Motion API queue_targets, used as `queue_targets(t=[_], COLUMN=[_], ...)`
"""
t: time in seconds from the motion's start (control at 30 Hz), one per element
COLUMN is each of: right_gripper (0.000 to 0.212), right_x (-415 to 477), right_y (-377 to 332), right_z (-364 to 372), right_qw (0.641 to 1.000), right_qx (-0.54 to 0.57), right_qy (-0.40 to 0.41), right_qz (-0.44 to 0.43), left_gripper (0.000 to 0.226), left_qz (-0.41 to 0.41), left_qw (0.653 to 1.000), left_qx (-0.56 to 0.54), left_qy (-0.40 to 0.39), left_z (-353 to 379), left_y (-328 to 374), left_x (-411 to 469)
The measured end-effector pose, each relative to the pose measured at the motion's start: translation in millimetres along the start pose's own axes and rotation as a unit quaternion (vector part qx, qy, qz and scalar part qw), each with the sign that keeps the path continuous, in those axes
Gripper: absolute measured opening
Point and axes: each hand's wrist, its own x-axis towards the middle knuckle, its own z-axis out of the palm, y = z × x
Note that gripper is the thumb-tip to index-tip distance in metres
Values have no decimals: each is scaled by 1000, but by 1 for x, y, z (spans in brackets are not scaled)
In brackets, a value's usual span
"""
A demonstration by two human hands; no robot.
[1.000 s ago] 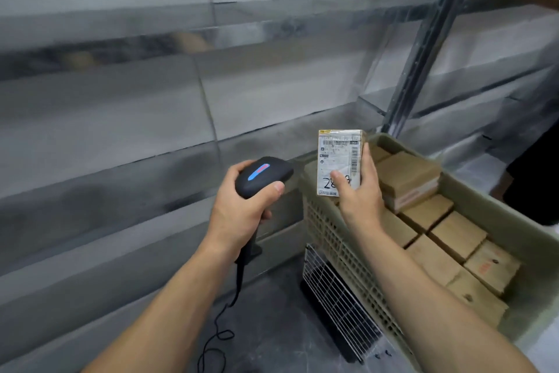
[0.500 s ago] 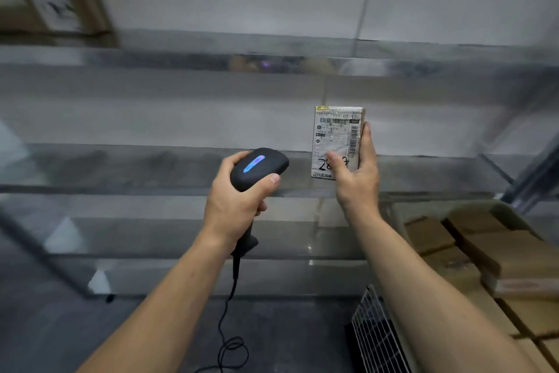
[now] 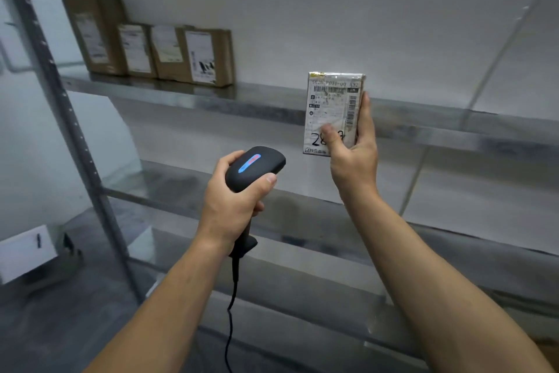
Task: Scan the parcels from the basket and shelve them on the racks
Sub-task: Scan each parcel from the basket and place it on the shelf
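My right hand (image 3: 354,158) holds a small parcel (image 3: 331,106) upright, its white barcode label with a handwritten number facing me, thumb on the label and fingers along its right edge. It hangs in front of the upper metal shelf (image 3: 272,100). My left hand (image 3: 233,206) grips a black corded scanner (image 3: 255,165) with a lit blue and red strip, below and left of the parcel. The basket is out of view.
Several brown cardboard parcels (image 3: 151,46) with white labels stand in a row at the upper shelf's left end. A perforated rack upright (image 3: 66,143) runs down the left. Lower shelves (image 3: 302,203) lie beneath. A white box (image 3: 27,248) sits at lower left.
My view has swung left and up, away from the basket, to the rack. The parcel and scanner stay in my hands, now raised before the upper shelf; shelved parcels have come into sight.
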Motion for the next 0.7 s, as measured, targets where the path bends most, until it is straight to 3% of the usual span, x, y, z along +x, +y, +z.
queue_targets(t=[0.33,0.57,0.7], right_gripper=[78,78,78], right_x=[65,108,118], right_y=[9,17,31], right_z=[137,208,230], right_qw=[998,999,997], right_qx=[53,-19,-70], right_qy=[-5,-9,-32], right_qz=[-31,-25,-17], left_gripper=[66,69,57], left_qz=[50,68,59], left_qw=[998,997,998], left_qx=[-35,-34,-36], left_qy=[15,-1,-12], left_z=[-78,-129,-146], left_y=[11,17,12], left_x=[117,193,225])
